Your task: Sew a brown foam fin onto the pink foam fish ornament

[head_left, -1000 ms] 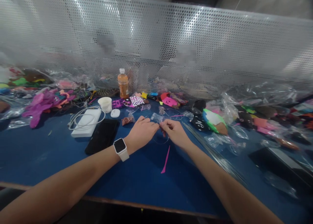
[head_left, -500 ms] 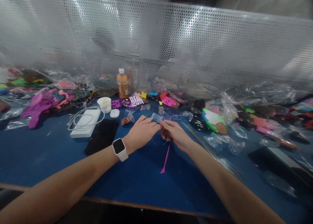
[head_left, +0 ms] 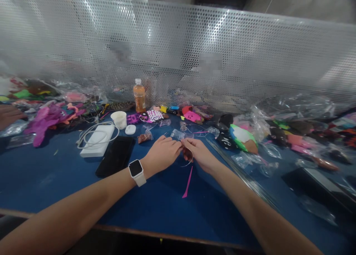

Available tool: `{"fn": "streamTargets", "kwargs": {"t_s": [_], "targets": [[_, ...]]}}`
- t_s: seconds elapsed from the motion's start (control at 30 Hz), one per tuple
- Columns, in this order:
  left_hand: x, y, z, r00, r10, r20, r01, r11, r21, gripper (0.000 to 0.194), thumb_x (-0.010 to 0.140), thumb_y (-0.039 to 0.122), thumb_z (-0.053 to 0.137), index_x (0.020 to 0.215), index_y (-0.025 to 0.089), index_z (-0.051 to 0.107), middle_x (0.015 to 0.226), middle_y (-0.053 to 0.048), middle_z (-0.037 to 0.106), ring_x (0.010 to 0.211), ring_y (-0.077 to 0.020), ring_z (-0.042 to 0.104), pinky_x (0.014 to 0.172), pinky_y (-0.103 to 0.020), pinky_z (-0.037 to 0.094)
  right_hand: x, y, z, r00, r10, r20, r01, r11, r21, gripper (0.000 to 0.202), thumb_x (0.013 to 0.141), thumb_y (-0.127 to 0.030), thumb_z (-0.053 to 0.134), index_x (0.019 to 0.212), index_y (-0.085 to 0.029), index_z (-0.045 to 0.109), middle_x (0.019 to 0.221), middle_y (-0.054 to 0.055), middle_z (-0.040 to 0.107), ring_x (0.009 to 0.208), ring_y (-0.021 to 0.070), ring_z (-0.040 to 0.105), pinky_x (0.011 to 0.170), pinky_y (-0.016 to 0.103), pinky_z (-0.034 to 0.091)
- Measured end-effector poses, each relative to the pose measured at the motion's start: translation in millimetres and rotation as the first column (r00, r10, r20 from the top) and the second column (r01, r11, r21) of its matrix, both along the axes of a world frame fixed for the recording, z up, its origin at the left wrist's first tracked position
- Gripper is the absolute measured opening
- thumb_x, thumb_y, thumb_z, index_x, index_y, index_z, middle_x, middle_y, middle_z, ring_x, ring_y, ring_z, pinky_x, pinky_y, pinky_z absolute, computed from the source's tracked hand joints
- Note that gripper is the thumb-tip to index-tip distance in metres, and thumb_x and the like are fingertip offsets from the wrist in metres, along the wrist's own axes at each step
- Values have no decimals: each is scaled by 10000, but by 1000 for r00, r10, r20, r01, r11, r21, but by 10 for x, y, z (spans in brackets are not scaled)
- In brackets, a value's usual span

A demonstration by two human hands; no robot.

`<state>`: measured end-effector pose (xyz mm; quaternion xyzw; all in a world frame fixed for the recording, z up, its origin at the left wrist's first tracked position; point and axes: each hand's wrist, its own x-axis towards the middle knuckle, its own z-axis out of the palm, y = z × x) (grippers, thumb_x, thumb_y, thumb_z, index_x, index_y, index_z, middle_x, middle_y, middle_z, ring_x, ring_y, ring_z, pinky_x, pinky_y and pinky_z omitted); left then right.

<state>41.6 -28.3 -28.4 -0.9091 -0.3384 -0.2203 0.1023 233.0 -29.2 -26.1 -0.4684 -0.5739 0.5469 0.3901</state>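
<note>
My left hand (head_left: 163, 153), with a watch on its wrist, is closed, its fingertips meeting the right ones over the table. Between them a thin wire (head_left: 190, 162) curves down in a loop. My right hand (head_left: 202, 154) is closed round a small brown lump (head_left: 187, 155), which looks like modelling clay and is partly hidden by the fingers. Just beyond the fingertips lies a clear plastic wrapper (head_left: 178, 133). Below the hands a pink modelling tool (head_left: 188, 182) rests on the blue table (head_left: 155, 207).
A bundle of straight wires (head_left: 241, 173) lies right of my right arm. To the left are a black phone (head_left: 115, 156), a white box with a cable (head_left: 97, 143), a cup (head_left: 119, 120) and a bottle (head_left: 139, 96). Another person's hand (head_left: 9, 116) shows at far left.
My left hand has shifted slightly right and down, closer to the right hand. The wire loop now bulges out below the fingers. Another person's hand has come further into view at left.
</note>
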Motion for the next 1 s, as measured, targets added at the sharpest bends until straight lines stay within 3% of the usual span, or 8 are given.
{"fn": "streamTargets", "kwargs": {"t_s": [0.17,0.3,0.37,0.47,0.57,0.7,0.8,1.0], "targets": [[23,28,-52,982,16,189,31,969,-243,198,1073,263,514,965,188,662,872,-20,713,810,-194,629,741,-330,394,6,-1,7,990,-53,133,28,983,184,497,912,-657,655,746,-188,633,538,-22,584,454,114,499,422,231,339],[-3,41,-29,980,16,198,28,977,-213,245,1093,248,464,957,193,660,896,-16,714,827,-192,624,747,-332,383,53,12,42,992,-93,86,78,984,161,490,896,-619,680,659,-202,578,548,-19,584,443,131,522,396,246,320],[-24,49,-32,989,68,133,-43,983,-181,265,1095,236,445,935,189,652,883,-23,705,809,-201,611,721,-339,355,72,18,35,985,-108,131,72,964,255,393,896,-524,705,689,-198,632,619,4,645,508,152,577,435,262,368],[-58,66,-60,990,134,47,-127,983,-136,238,1080,200,454,938,186,644,895,-31,702,812,-214,604,706,-346,330,75,14,-14,926,-217,308,15,837,547,95,864,-294,740,902,-211,767,829,32,747,684,180,660,592,296,487],[-77,75,-89,993,115,11,-113,988,-102,208,1076,197,461,985,183,647,929,-36,707,838,-224,605,717,-356,336,61,3,-71,863,-298,407,-88,704,704,293,885,-150,663,1140,-245,772,1024,39,760,767,175,680,687,314,540],[-66,65,-89,997,75,-6,-75,995,-68,199,1074,187,459,1028,178,652,942,-34,711,866,-227,602,753,-374,352,64,12,-97,826,-297,480,-202,638,743,338,940,-105,592,1192,-253,763,1185,55,741,949,207,710,838,355,580],[-51,51,-71,996,80,-44,-81,997,-21,194,1066,184,471,1029,164,661,926,-42,704,872,-237,593,761,-390,349,68,29,-95,797,-303,523,-233,644,729,279,968,-119,580,1115,-247,780,1201,67,727,1033,230,706,863,371,577],[-25,20,-57,991,95,-95,-92,995,27,161,1038,155,512,1024,149,672,913,-66,698,897,-253,585,775,-408,335,11,-2,-67,755,-304,581,-228,708,668,263,902,-33,587,1028,-219,724,1072,66,757,949,239,716,808,366,540]]}}
